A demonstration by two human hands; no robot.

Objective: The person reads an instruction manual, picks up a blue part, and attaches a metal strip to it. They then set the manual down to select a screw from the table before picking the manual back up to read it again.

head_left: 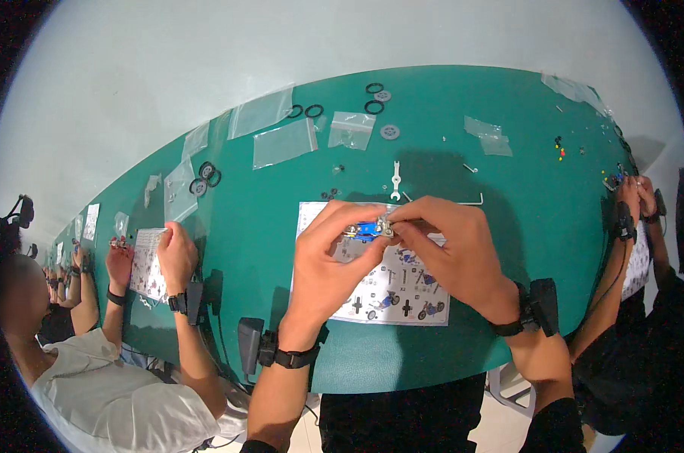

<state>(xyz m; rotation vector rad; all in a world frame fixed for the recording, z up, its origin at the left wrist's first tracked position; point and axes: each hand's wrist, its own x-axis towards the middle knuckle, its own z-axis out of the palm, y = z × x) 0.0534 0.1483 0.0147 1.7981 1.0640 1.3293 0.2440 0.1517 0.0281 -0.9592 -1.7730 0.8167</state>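
Between my two hands is a small blue and silver model assembly (368, 230), held above a printed instruction sheet (372, 309). My left hand (330, 257) is closed, pinching its left side between thumb and fingers. At its right end, the fingertips of my right hand (451, 245) press together on the metal part; any small piece between them is hidden. Beyond my hands lie a flat silver wrench (396, 181) and an L-shaped hex key (472, 199). The sheet shows pictures of a blue model motorcycle and is partly covered by my hands.
Clear plastic bags (285, 143), black tyre rings (374, 107) and grey wheels (389, 132) lie toward the far side of the green table (432, 370). A co-worker's hands (177, 257) hold a sheet at left; another person's hands (635, 198) work at right.
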